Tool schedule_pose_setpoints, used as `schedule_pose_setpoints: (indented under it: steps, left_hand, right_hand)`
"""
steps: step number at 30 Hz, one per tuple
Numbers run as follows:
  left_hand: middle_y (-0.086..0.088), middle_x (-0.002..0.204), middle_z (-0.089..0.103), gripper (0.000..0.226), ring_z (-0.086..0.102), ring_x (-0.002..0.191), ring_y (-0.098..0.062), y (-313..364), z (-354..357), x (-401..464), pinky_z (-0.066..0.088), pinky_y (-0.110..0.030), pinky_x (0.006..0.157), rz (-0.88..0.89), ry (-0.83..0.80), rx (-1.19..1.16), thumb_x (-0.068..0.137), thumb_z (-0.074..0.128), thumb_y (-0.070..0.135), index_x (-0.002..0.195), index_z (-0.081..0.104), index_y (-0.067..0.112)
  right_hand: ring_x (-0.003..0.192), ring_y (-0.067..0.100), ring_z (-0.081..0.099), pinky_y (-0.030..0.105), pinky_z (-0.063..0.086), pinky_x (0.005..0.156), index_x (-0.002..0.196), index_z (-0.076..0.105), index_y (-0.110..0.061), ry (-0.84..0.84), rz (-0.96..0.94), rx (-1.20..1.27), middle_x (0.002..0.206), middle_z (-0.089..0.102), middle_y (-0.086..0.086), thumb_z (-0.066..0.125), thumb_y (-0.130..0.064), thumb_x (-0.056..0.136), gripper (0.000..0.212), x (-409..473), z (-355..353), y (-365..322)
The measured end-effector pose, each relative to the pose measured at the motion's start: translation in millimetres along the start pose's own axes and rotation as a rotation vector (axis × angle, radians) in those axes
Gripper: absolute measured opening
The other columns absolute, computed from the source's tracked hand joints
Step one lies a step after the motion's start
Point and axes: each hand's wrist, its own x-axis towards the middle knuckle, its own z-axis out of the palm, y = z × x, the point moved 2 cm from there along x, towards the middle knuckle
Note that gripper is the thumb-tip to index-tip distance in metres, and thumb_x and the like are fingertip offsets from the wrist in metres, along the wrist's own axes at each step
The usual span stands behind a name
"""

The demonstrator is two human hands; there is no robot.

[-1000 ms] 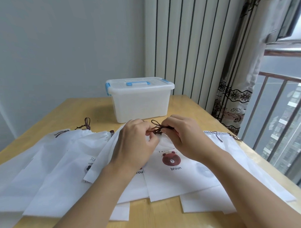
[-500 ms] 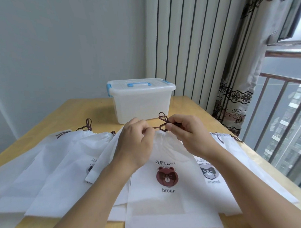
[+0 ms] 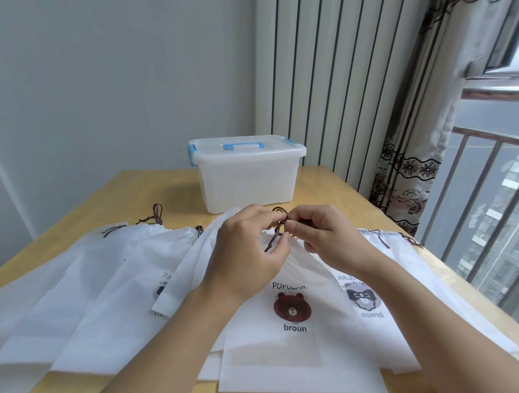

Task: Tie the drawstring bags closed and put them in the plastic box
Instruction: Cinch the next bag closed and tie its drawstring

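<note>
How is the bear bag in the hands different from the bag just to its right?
The bear bag shows a solid brown bear and "broun" reading normally; the right bag shows a grey face and mirrored lettering. The bear bag's drawstring is pinched by both hands; the right bag's lies untouched. Both are white.

Bags crowd the table's near half

White drawstring bags (image 3: pixel 114 289) overlap before the lidded plastic box (image 3: pixel 247 179); bare wooden tabletop (image 3: pixel 140 191) lies open left and right of the box.

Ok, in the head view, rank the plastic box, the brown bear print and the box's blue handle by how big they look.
Largest to smallest:
1. plastic box
2. brown bear print, though it lies nearer the camera
3. blue handle, closest to the print, so that ranking is unsure
</note>
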Motion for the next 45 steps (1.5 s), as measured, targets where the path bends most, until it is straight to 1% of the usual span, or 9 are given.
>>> schedule_pose_setpoints:
  steps: [6,13,19,23,28,33,35,40,45]
  left_hand:
    - [0.012,0.078,0.073,0.019,0.068,0.074,-0.006,1,-3,3,0.054,-0.016,0.072,-0.165,-0.017,-0.172,0.079,0.076,0.006,0.092,0.079,0.020]
    - [0.008,0.083,0.075,0.010,0.069,0.078,-0.007,-8,0,3,0.056,-0.024,0.077,-0.260,-0.166,-0.218,0.088,0.072,0.011,0.094,0.079,0.016]
    - [0.003,0.079,0.069,0.014,0.056,0.066,-0.007,-12,4,1,0.045,-0.024,0.064,-0.436,-0.274,-0.319,0.098,0.060,0.018,0.091,0.071,0.018]
    - [-0.013,0.088,0.069,0.021,0.059,0.079,-0.016,-11,1,2,0.047,-0.031,0.078,-0.624,-0.300,-0.556,0.101,0.055,0.023,0.092,0.070,0.013]
    - [0.000,0.075,0.069,0.023,0.063,0.066,-0.007,-5,0,4,0.048,-0.019,0.063,-0.754,-0.321,-0.820,0.102,0.050,0.016,0.090,0.067,0.006]
    - [-0.002,0.076,0.063,0.024,0.059,0.074,-0.015,-3,1,4,0.046,-0.026,0.072,-0.910,-0.319,-1.144,0.099,0.048,0.011,0.080,0.063,0.009]
    - [-0.001,0.077,0.063,0.025,0.059,0.074,-0.014,-4,1,4,0.046,-0.025,0.070,-0.906,-0.330,-1.094,0.100,0.048,0.012,0.080,0.063,0.010]
    - [-0.001,0.075,0.066,0.024,0.062,0.072,-0.013,-5,3,3,0.048,-0.026,0.071,-0.921,-0.290,-1.035,0.099,0.052,0.012,0.078,0.065,0.010]
    - [-0.007,0.077,0.070,0.016,0.067,0.067,-0.015,-2,3,2,0.054,-0.023,0.061,-0.920,-0.259,-1.045,0.098,0.057,0.014,0.091,0.065,0.002]
  right_hand:
    - [0.054,0.012,0.037,0.020,0.033,0.052,0.086,0.068,-0.008,-0.037,-0.014,0.036,0.069,0.052,0.008,0.060,-0.024,0.094,0.019,0,1,2]
    - [0.053,0.010,0.038,0.021,0.032,0.052,0.087,0.066,-0.006,-0.035,-0.065,-0.025,0.067,0.053,0.005,0.059,-0.030,0.092,0.025,-2,-3,-3]
    - [0.057,0.007,0.045,0.016,0.033,0.055,0.086,0.069,-0.010,0.032,-0.219,-0.355,0.064,0.057,-0.010,0.065,-0.014,0.097,0.012,-5,-6,-9]
    - [0.057,0.008,0.048,0.014,0.033,0.055,0.085,0.068,-0.011,0.103,-0.264,-0.375,0.063,0.056,-0.014,0.067,-0.015,0.096,0.012,-5,-3,-12]
    - [0.052,0.005,0.048,0.013,0.033,0.053,0.083,0.068,-0.023,0.128,-0.208,-0.267,0.059,0.058,-0.020,0.071,-0.022,0.093,0.011,-5,-6,-8]
    - [0.066,0.016,0.064,0.035,0.052,0.065,0.101,0.075,-0.016,0.097,-0.231,-0.244,0.077,0.072,-0.001,0.065,-0.030,0.090,0.020,0,-8,-7]
    - [0.065,0.026,0.061,0.042,0.050,0.067,0.108,0.074,-0.016,0.086,-0.235,-0.201,0.073,0.070,0.004,0.065,-0.028,0.091,0.023,0,-8,-6]
    - [0.077,0.034,0.067,0.051,0.053,0.072,0.097,0.075,-0.017,0.086,-0.199,-0.120,0.084,0.076,0.000,0.066,-0.023,0.092,0.012,-2,-5,-5]
    - [0.063,0.031,0.053,0.040,0.044,0.058,0.092,0.071,-0.013,0.042,-0.172,-0.080,0.080,0.070,0.013,0.064,-0.017,0.098,0.010,-5,-3,-9]
